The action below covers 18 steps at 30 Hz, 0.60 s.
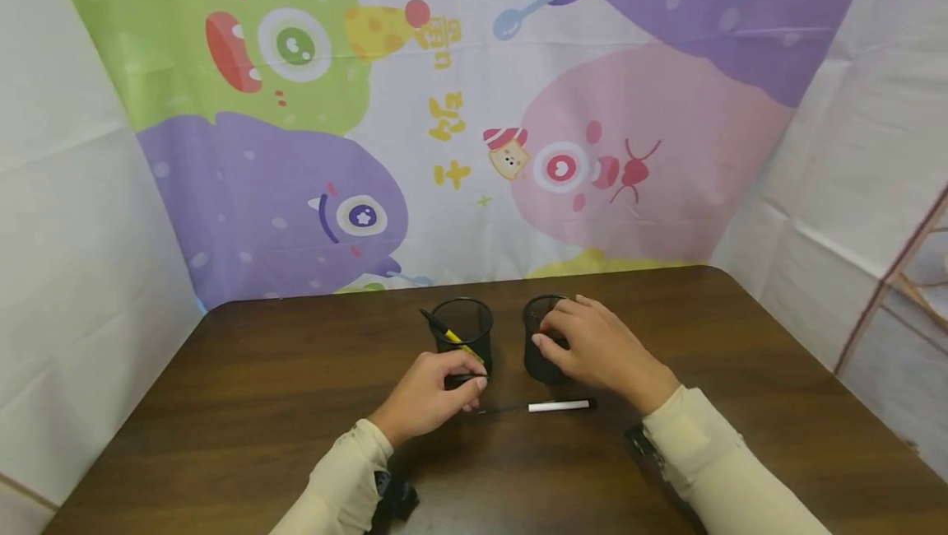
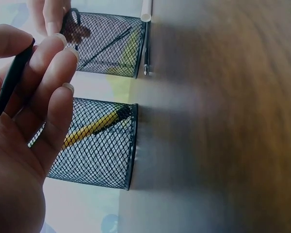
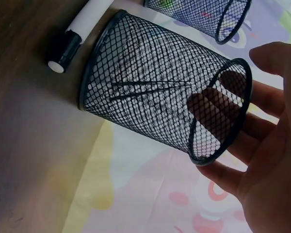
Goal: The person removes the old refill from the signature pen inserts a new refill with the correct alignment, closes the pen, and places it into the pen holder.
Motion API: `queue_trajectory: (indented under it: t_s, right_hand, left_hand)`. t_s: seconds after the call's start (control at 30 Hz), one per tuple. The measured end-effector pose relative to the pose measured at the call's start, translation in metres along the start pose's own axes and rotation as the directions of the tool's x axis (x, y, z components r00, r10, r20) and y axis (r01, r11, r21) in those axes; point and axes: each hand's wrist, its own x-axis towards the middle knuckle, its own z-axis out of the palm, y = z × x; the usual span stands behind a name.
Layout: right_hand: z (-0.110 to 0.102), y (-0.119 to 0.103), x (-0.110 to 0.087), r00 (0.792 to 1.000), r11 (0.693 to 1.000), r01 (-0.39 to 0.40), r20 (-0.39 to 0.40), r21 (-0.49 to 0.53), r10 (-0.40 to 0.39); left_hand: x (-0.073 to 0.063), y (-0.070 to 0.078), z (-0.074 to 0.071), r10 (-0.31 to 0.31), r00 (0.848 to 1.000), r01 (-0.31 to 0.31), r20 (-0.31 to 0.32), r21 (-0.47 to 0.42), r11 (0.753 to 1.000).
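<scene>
My left hand (image 1: 424,397) pinches a slim black tapered stick (image 2: 13,80), pen-like, between thumb and fingers. Just beyond it stands the left black mesh cup (image 1: 481,346), holding a yellow marker (image 2: 94,127) with black ends that leans out over the rim. My right hand (image 1: 603,350) is at the mouth of the right mesh cup (image 3: 145,82); its fingers reach inside, while the thumb stays outside, apart from the rim. Thin dark lines (image 3: 150,87) show in that cup, converging toward the fingers. No object is seen in the right fingers.
In front of the cups, a white marker (image 1: 555,407) with a black cap lies on the brown table (image 1: 259,403), in line with a thin dark pen (image 1: 504,410). A printed cartoon cloth (image 1: 474,230) hangs behind the table, and pale cloth walls (image 1: 67,230) flank it.
</scene>
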Motion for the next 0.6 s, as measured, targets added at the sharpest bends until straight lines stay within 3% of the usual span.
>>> queue_trajectory:
  t_s: [0.1, 0.33, 0.6]
  right_hand:
    - [0.003, 0.002, 0.0, 1.0, 0.999, 0.015, 0.019, -0.037, -0.014]
    - [0.009, 0.004, 0.0, 0.998, 0.986, 0.067, 0.018, -0.154, -0.064]
    - [0.014, 0.001, 0.003, 0.996, 0.982, 0.027, 0.093, -0.187, -0.01]
  left_hand:
    - [0.001, 0.006, 0.001, 0.0, 1.0, 0.0, 0.007, -0.001, 1.0]
    - [-0.002, 0.036, -0.003, 0.021, 1.0, -0.021, 0.018, -0.029, 0.999]
    - [-0.003, 0.034, -0.006, 0.018, 1.0, -0.018, 0.007, -0.035, 0.999]
